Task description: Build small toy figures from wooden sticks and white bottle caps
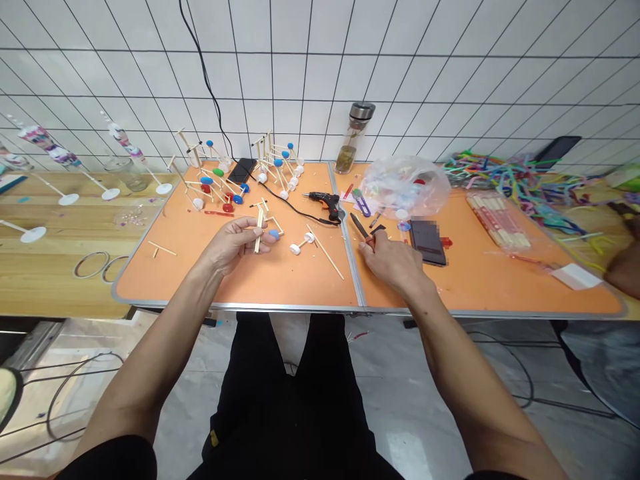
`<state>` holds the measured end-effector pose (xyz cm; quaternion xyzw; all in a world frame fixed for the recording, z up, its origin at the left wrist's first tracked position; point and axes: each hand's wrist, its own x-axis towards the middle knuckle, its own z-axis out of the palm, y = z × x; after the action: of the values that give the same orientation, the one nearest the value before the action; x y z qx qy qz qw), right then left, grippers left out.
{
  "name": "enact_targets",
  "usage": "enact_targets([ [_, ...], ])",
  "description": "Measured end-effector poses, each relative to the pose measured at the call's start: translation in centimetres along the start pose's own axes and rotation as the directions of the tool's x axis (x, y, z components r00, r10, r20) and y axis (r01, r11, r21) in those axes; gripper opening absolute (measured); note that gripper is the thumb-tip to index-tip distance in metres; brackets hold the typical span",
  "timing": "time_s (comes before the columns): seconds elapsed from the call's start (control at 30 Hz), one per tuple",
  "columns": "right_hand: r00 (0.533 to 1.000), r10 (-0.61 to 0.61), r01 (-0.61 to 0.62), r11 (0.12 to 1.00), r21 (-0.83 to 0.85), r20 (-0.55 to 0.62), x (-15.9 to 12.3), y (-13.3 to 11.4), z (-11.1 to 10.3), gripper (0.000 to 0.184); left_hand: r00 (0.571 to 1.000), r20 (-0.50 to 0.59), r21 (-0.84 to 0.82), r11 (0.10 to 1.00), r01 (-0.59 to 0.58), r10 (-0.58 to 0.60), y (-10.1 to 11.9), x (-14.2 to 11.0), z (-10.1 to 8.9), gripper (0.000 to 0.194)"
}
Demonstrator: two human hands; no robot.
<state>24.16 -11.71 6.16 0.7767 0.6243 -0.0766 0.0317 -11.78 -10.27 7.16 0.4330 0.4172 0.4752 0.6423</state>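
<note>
Orange folding table (240, 283) carries all of my work. My left hand (234, 245) is closed on a small frame of wooden sticks (259, 230), holding it above the table, in front and to the left of the black glue gun (323, 199). My right hand (393, 262) is grasping a small dark-bladed tool (359, 227), to the right of that glue gun. Between my hands lies a stick axle with white wheels (302, 243), beside a loose wooden stick (325, 252). Behind the glue gun, toward left, stand many stick models with blue and white caps (277, 167).
</note>
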Motion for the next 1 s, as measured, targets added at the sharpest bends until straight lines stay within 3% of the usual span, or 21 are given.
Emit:
enact_targets([
  [0.17, 0.997, 0.012, -0.016, 0.998, -0.056, -0.072, 0.8, -0.9, 0.7, 0.057, 1.000, 0.007, -0.003, 1.000, -0.007, 0.007, 0.6, 1.3, 0.9, 0.035],
  [0.4, 0.998, 0.003, -0.009, 0.997, -0.076, -0.067, 1.7, -2.0, 1.1, 0.057, 0.999, 0.015, 0.040, 0.999, -0.030, 0.029, 0.9, 4.6, 3.9, 0.022],
  [0.57, 0.998, -0.013, 0.009, 0.997, -0.077, -0.060, 1.4, -2.2, -1.0, 0.057, 0.988, 0.052, 0.060, 0.987, -0.149, 0.146, 1.3, 7.8, 6.1, 0.016],
  [0.63, 0.985, -0.057, 0.061, 0.998, 0.021, -0.164, 1.7, -2.8, -2.4, 0.053, 0.980, 0.062, 0.058, 0.979, -0.193, 0.190, 1.0, 9.0, 6.7, 0.021],
  [0.67, 0.968, -0.120, 0.149, 0.982, 0.118, -0.222, 2.2, -3.4, -3.0, 0.048, 0.976, 0.057, 0.054, 0.976, -0.212, 0.209, 0.8, 9.6, 7.1, 0.024],
  [0.73, 0.892, -0.267, 0.397, 0.849, 0.348, -0.366, 3.8, -5.1, -4.0, 0.033, 0.969, 0.034, 0.047, 0.968, -0.245, 0.243, 0.1, 10.4, 7.6, 0.030],
  [0.83, 0.777, -0.335, 0.625, 0.510, 0.591, -0.532, 6.9, -8.1, -4.1, 0.030, 0.955, 0.020, 0.074, 0.952, -0.298, 0.297, -1.0, 11.1, 7.9, 0.033],
  [0.93, 0.758, -0.362, 0.633, 0.202, 0.748, -0.543, 9.4, -10.2, -3.1, 0.042, 0.952, 0.030, 0.107, 0.946, -0.307, 0.306, -1.9, 11.3, 7.7, 0.032],
  [1.0, 0.758, -0.381, 0.591, 0.059, 0.804, -0.529, 10.1, -10.6, -2.3, 0.050, 0.950, 0.055, 0.125, 0.942, -0.312, 0.307, -2.3, 11.4, 7.4, 0.027],
])
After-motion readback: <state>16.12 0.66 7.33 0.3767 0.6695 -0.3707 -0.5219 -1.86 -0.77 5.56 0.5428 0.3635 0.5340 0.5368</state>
